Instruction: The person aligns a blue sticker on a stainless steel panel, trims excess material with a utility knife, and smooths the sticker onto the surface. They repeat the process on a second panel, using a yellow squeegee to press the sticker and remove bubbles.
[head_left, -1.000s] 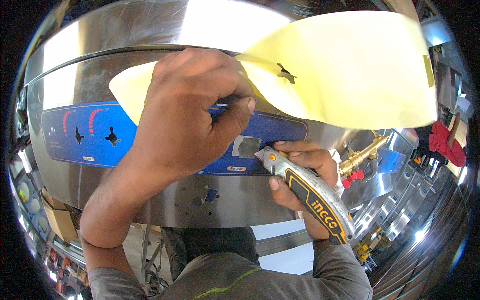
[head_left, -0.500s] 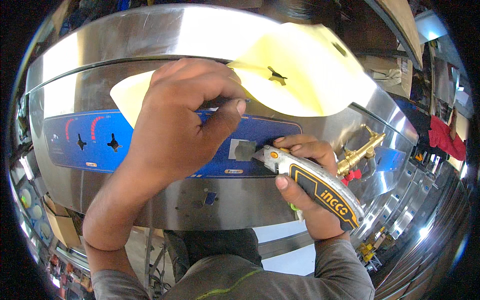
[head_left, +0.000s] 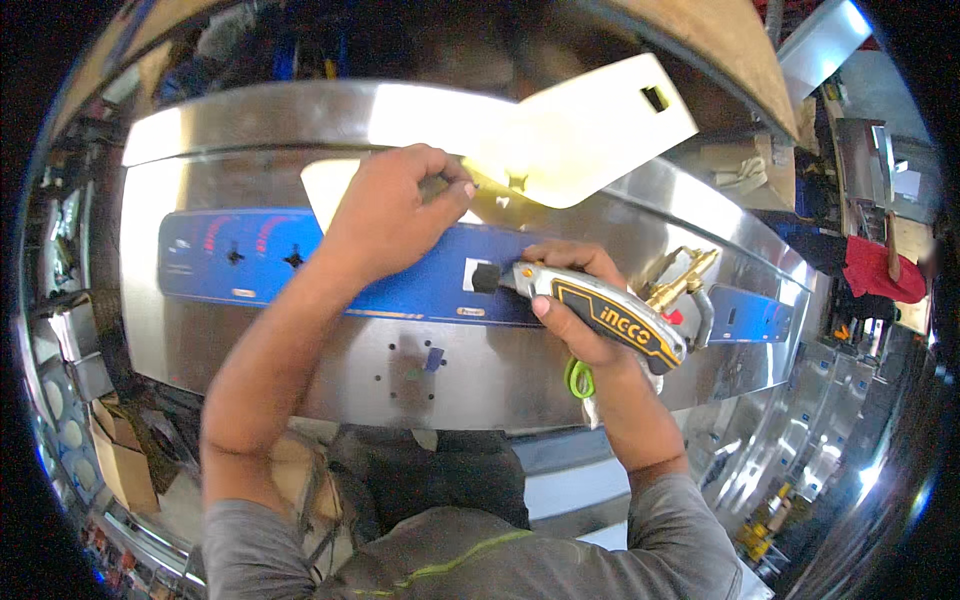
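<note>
My left hand (head_left: 395, 215) is closed in a pinch over the blue control-panel sticker (head_left: 410, 275). A tiny dark bit shows at its fingertips; I cannot make out what it is. Behind the hand runs a curled pale yellow sheet (head_left: 600, 130) with cut-out holes. My right hand (head_left: 590, 305) grips a grey and black utility knife (head_left: 605, 315), its tip pointing left at a dark square opening (head_left: 485, 278) beside a light square on the sticker. The sticker lies along a shiny steel panel (head_left: 300, 340), with cross-shaped holes on its left part.
Brass valve fittings (head_left: 685, 280) with a red part stand right of my knife hand. Farther right is another blue sticker (head_left: 750, 315). A green ring (head_left: 578, 378) is by my right wrist. A cardboard box (head_left: 122, 455) stands lower left; a person in red (head_left: 885, 268) is far right.
The whole view has shifted and pulled back from the panel. The yellow sheet's right end has swung and flattened. Both hands keep their grips, and the knife stays by the square opening.
</note>
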